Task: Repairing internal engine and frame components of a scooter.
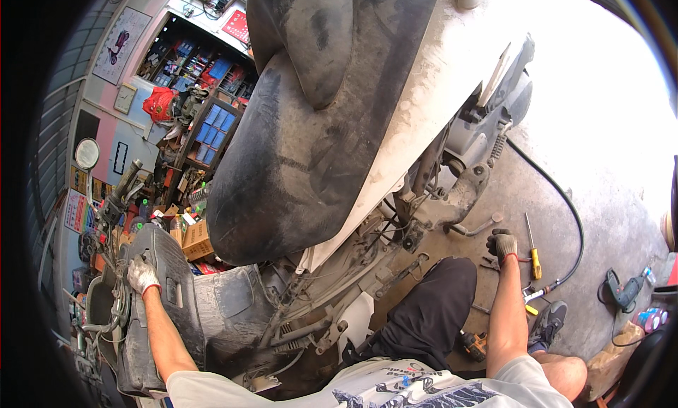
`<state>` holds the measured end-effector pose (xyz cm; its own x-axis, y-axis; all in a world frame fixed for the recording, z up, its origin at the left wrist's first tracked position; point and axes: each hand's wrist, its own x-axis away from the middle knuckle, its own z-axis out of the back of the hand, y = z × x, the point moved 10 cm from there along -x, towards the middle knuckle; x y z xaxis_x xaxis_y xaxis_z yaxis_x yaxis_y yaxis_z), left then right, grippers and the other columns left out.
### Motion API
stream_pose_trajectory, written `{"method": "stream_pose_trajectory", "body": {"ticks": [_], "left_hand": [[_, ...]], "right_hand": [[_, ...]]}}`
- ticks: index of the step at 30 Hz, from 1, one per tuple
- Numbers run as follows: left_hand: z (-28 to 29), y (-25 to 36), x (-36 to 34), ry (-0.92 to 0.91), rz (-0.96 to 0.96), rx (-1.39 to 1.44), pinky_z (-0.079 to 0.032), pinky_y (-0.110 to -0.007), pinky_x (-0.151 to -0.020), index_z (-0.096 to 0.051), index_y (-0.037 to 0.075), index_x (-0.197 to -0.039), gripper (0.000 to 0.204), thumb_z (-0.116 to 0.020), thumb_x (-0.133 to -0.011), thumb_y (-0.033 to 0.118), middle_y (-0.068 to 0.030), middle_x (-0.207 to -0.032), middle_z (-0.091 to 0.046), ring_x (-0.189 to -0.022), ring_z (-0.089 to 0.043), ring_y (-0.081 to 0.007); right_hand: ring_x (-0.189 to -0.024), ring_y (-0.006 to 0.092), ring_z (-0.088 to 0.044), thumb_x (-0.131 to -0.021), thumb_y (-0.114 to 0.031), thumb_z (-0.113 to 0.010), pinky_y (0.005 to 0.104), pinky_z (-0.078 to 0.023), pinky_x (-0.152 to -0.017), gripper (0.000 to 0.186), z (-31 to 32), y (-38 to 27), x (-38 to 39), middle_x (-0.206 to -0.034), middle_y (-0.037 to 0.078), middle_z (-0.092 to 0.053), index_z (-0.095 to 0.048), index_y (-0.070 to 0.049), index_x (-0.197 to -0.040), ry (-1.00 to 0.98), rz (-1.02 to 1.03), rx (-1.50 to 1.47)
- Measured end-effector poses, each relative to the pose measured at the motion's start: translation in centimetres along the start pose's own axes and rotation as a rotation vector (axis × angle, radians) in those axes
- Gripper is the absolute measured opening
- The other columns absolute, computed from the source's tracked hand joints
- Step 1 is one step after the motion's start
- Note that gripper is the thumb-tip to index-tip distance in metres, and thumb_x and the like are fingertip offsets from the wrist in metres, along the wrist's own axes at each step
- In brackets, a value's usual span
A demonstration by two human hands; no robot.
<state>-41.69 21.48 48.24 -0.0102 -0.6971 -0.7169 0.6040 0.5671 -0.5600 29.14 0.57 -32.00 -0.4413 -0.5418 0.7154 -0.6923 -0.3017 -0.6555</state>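
A dusty scooter with a long black seat (pixel 304 161) and a white side cover (pixel 402 147) fills the middle. My left hand (pixel 143 275), in a pale knit work glove, bends its fingers over the top of the scooter's dark front inner panel (pixel 169 295). My right hand (pixel 503 244), in a glove with a dark coating, is closed low on the right, near a bent metal pedal lever (pixel 474 229). What it holds, if anything, is hidden. Pliers (pixel 488 262) with a red handle show beneath my right wrist. Exposed frame and cables (pixel 367 267) lie between my arms.
Right of my right hand lie a yellow-handled screwdriver (pixel 536 263) and a black hose (pixel 580 224). A corded power tool (pixel 626 291) rests farther right; an orange-black drill (pixel 474 344) is by my leg. Shelves (pixel 205 136), cardboard boxes (pixel 197 240) and another vehicle's handlebar (pixel 116 200) stand left.
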Motion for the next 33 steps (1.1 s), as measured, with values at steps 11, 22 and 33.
{"method": "stream_pose_trajectory", "body": {"ticks": [11,22,33], "left_hand": [[0.4,0.4,0.0,-0.032,0.015,-0.020,-0.050,-0.043,-0.085,-0.063,0.006,-0.109,0.029,-0.061,-0.086,0.024,-0.0181,-0.105,-0.065,-0.100,-0.063,-0.0336],[1.1,0.6,0.4,-0.019,0.018,-0.017,-0.051,-0.043,-0.084,-0.063,0.006,-0.108,0.028,-0.061,-0.086,0.023,-0.0177,-0.106,-0.065,-0.098,-0.064,-0.0334],[1.2,0.8,0.8,0.012,0.009,0.050,-0.050,-0.045,-0.082,-0.064,0.007,-0.103,0.023,-0.062,-0.085,0.022,-0.0179,-0.101,-0.065,-0.094,-0.064,-0.0346]], "right_hand": [[-0.050,0.0191,-0.056,-0.082,0.001,-0.047,0.0311,-0.042,-0.041,0.031,0.0,0.0,0.0,-0.071,0.011,-0.061,-0.054,0.001,-0.111,-0.001,0.014,0.040],[-0.049,0.0191,-0.055,-0.082,0.001,-0.045,0.0304,-0.040,-0.040,0.030,-0.7,-0.2,0.4,-0.069,0.011,-0.059,-0.054,0.001,-0.111,-0.023,0.012,-0.020],[-0.048,0.0172,-0.054,-0.081,0.005,-0.045,0.0283,-0.038,-0.038,0.023,-3.1,-1.1,0.3,-0.066,0.008,-0.057,-0.056,-0.003,-0.101,-0.052,0.043,-0.123]]}}
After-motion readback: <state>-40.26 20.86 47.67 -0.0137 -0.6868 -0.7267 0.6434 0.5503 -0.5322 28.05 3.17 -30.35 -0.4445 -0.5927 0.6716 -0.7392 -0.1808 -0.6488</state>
